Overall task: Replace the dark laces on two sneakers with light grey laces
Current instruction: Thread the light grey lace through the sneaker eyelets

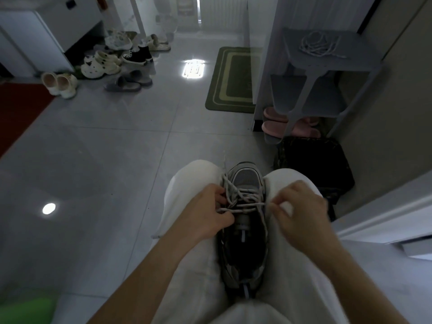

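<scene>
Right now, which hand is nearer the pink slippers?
Right. The right hand is on the side of the sneaker toward the pink slippers; the left hand is across it.

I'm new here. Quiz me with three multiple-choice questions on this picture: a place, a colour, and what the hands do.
1. Where is the sneaker? A in a box; B between the person's knees; C on a bed.
2. The slippers under the shelf are: A pink; B blue; C yellow.
3. The left hand and right hand are: A lying flat; B pinching the light grey lace; C holding scissors.
B: the knees flank it. A: both look pink. B: each pinches a strand.
</scene>
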Motion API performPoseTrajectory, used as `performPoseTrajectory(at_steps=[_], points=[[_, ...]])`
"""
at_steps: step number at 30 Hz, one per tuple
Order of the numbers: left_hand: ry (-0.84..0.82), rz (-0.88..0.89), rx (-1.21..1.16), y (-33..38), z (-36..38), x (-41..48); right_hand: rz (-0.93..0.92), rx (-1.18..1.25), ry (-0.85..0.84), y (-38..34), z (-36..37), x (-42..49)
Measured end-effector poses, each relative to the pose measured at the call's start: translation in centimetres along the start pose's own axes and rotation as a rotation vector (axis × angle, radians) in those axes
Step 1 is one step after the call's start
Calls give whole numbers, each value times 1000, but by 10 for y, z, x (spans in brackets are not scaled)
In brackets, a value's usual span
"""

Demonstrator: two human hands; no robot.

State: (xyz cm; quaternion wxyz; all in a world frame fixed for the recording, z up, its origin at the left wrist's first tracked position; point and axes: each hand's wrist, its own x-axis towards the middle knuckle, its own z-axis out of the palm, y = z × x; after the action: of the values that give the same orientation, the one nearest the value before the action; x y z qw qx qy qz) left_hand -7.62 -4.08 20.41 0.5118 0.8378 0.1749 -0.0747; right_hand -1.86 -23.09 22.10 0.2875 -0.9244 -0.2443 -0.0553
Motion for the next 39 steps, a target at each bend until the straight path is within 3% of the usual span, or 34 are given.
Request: performPoseTrajectory(at_steps=[5, 8, 10, 13, 17, 24, 28, 33, 39], points=[[-44, 2, -23, 2, 1, 3, 286, 9, -80, 56, -32, -8], [-46, 9, 26, 0, 3, 4, 332, 12, -189, 53, -22, -7], [-36, 12, 22, 0, 3, 3, 306, 7, -180, 41, -17, 1], [-29, 18, 14, 1, 3, 3, 140, 43, -9, 11, -9, 15], [-23, 26, 13, 0, 3, 2, -169, -99, -183, -20, 23, 19], [2, 58, -49, -1, 2, -4, -163, -249, -319, -25, 34, 30], [34, 69, -64, -2, 3, -6, -152, -66, -224, -20, 34, 28], [85, 55, -29, -8, 7, -6, -185, -224, -269, -28, 38, 28], [110, 33, -50, -7, 9, -4, -137, -199, -79, -23, 27, 12]])
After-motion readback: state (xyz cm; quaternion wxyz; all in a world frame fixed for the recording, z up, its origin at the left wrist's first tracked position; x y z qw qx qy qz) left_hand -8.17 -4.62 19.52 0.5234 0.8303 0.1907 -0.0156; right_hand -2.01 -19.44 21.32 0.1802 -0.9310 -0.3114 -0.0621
